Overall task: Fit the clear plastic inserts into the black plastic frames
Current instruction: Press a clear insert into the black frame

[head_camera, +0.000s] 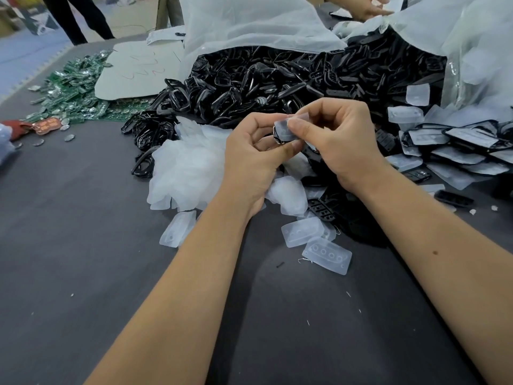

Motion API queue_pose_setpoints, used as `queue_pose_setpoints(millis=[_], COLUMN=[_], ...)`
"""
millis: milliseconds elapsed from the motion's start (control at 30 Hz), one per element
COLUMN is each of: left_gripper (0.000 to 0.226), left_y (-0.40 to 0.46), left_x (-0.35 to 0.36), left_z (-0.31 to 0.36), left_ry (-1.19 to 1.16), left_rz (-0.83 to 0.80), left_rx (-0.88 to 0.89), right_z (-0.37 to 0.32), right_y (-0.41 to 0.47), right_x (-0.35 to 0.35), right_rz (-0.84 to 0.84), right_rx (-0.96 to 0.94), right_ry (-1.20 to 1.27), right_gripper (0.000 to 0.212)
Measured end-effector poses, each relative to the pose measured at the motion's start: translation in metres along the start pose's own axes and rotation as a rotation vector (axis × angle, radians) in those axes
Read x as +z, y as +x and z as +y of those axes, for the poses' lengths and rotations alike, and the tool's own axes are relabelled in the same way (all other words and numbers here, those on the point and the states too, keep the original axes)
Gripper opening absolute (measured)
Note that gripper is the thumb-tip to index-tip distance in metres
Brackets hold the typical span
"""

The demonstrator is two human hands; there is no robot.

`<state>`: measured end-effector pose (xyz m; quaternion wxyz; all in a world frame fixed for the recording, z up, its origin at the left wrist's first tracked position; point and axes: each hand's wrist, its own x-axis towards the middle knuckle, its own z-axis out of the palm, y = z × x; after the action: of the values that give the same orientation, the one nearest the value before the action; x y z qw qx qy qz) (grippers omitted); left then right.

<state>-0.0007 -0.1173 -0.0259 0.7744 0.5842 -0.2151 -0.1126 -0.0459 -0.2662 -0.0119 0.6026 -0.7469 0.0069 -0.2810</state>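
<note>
Grey bench (83,245) carries heaps of black frames (277,76) and clear inserts (183,168). Above them, the left hand (255,151) curls round a black frame (277,136), while the right hand (341,140) pinches a clear insert (284,129) against it, fingers bent.

Both hands meet just in front of the heap of black frames (277,76) spilling from a translucent bag (249,26). The left hand (249,159) and right hand (341,140) together pinch a clear insert (286,129) against a black frame (277,136). Loose clear inserts (327,254) lie on the grey bench (69,245) nearer than the heap; green circuit boards (75,90) lie left of it, assembled pieces (458,145) right.
</note>
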Motion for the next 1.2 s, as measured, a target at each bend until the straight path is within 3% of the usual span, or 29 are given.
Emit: queue_pose_setpoints(millis=[233, 400, 567, 800, 1200], left_gripper=[0.037, 0.037, 0.035, 0.02, 0.034], left_y=[-0.001, -0.002, -0.001, 0.004, 0.004], left_x=[0.0, -0.001, 0.002, 0.007, 0.009], left_z=[-0.001, 0.001, 0.001, 0.005, 0.003], left_ry=[0.005, -0.007, 0.087, 0.148, 0.173], left_rz=[-0.007, -0.027, 0.038, 0.077, 0.121], left_rx=[0.006, 0.005, 0.009, -0.129, -0.114], right_z=[0.002, 0.004, 0.006, 0.009, 0.013], right_y=[0.001, 0.003, 0.003, 0.005, 0.01], right_x=[0.001, -0.003, -0.002, -0.002, -0.004], right_rz=[0.01, -0.07, -0.005, 0.073, 0.027], right_rx=[0.016, 0.107, 0.119, 0.109, 0.198], right_ry=[-0.091, 0.101, 0.094, -0.003, -0.011], right_gripper=[0.007, 0.012, 0.014, 0.015, 0.011])
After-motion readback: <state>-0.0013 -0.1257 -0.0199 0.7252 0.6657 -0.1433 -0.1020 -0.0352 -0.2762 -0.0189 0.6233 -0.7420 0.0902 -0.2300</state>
